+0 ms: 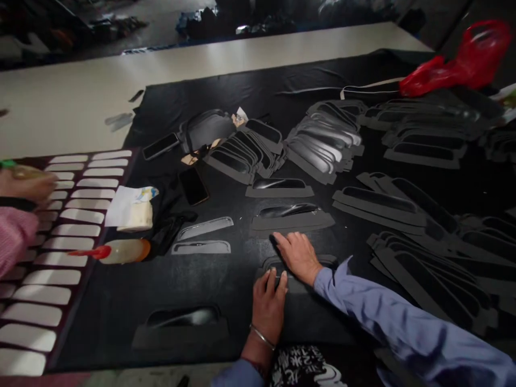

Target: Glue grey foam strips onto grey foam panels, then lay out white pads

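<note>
On the black-covered table, a dark, flat cut piece with a rounded inner panel [300,287] lies under my hands. My left hand [269,298], with a metal bangle at the wrist, rests on its left part, fingers apart and laid down. Over its upper edge is my right hand [298,255], fingers bent together; a small dark thing shows at their tips, too little of it to name. Just beyond lies a similar piece [292,220], with another [278,189] behind it. One more such piece [181,328] lies at front left.
Stacks of dark pieces [326,140] spread across the back and right. Left of my hands are two pale grey strips [201,247], a red-nozzled bottle [124,251], a whitish block [141,215] and phones [193,185]. Another person's hand [28,185] is beside a sheet of pale shapes [52,277].
</note>
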Demonstrator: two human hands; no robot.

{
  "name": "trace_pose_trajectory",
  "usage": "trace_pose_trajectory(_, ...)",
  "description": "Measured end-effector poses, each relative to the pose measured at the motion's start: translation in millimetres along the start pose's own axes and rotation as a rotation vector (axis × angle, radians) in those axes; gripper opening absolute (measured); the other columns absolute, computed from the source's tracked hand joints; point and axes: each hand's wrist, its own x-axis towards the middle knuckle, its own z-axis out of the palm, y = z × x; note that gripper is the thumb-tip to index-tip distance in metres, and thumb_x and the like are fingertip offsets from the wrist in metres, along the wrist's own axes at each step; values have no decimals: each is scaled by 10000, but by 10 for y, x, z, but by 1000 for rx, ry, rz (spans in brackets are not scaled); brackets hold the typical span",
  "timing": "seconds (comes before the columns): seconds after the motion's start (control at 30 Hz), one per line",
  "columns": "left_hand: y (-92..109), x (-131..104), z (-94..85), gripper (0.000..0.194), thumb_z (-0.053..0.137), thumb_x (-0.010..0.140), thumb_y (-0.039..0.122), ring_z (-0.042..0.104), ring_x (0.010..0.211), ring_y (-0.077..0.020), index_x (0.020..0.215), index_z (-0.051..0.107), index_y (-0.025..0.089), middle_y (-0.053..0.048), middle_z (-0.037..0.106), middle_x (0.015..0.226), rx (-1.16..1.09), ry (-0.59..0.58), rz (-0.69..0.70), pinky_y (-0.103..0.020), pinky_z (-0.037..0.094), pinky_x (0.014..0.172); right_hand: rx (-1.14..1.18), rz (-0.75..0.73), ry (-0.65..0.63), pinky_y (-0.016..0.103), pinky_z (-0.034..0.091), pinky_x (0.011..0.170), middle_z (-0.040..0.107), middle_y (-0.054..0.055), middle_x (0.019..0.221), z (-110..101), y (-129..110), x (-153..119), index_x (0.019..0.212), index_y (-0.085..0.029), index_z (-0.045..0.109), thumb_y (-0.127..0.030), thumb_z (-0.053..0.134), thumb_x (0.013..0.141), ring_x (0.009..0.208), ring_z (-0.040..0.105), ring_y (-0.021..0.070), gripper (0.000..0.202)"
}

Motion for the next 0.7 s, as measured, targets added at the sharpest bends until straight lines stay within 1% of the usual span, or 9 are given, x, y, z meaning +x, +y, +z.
trace_pose_trajectory(0.13, 18, 21, -25, 295, 538, 811, 172, 542, 1010, -237, 1100, 580, 207, -97, 605, 1116, 7, 5, 2, -401, 509, 805, -41, -113, -67, 324, 281, 651, 561, 68, 850, -13, -91, 74, 1288, -250, 449, -187, 375, 925, 765, 455, 201, 376)
trace_pose_trajectory(0.23, 34, 16, -28, 283, 508, 823, 160, 558, 1018, -228, 1100, 565, 148, -113, 624, 1075, 0, -9, -29, -386, 511, 825, -57, -79, -55, 323, 278, 636, 555, 68, 831, 0, -138, 110, 1310, -247, 424, -210, 392, 923, 758, 456, 204, 391)
trace_pose_trajectory(0.3, 40, 0, -19, 259, 496, 829, 159, 564, 1026, -222, 1075, 564, 111, -125, 636, 1048, -11, 1, -43, -379, 506, 849, -43, -92, -44, 323, 280, 633, 554, 69, 833, 27, -188, 139, 1321, -249, 408, -241, 384, 929, 762, 457, 206, 392)
trace_pose_trajectory(0.4, 44, -24, -8, 249, 491, 836, 175, 575, 1032, -231, 1066, 563, 114, -130, 645, 1044, -14, 14, -37, -390, 508, 851, -15, -186, -71, 319, 291, 638, 561, 66, 841, 75, -279, 187, 1315, -254, 413, -248, 363, 939, 763, 463, 197, 380)
trace_pose_trajectory(0.47, 44, -30, -10, 242, 488, 837, 171, 585, 1027, -235, 1062, 566, 126, -126, 647, 1045, 3, 19, -31, -389, 516, 841, -5, -203, -79, 315, 297, 639, 563, 61, 839, 67, -307, 198, 1297, -253, 434, -256, 362, 940, 758, 466, 193, 364)
trace_pose_trajectory(0.57, 43, -22, -17, 197, 486, 837, 163, 597, 1010, -234, 1007, 582, 136, -118, 650, 1041, 22, 35, -18, -378, 526, 827, -2, -129, -32, 317, 304, 648, 555, 64, 829, -41, -205, 114, 1265, -237, 469, -296, 356, 939, 762, 465, 200, 350)
trace_pose_trajectory(0.63, 40, -14, -16, 176, 486, 840, 170, 600, 1002, -233, 979, 588, 134, -116, 651, 1034, 28, 56, -12, -372, 529, 823, -13, -64, 7, 321, 306, 661, 549, 77, 832, -129, -23, -31, 1257, -210, 480, -290, 331, 942, 771, 458, 209, 358)
trace_pose_trajectory(0.7, 37, -10, -11, 171, 485, 844, 177, 600, 1001, -232, 972, 589, 131, -116, 649, 1033, 38, 69, -5, -369, 529, 821, -33, -1, 23, 320, 305, 671, 544, 90, 833, -167, 207, -221, 1255, -184, 488, -258, 303, 944, 776, 451, 214, 369)
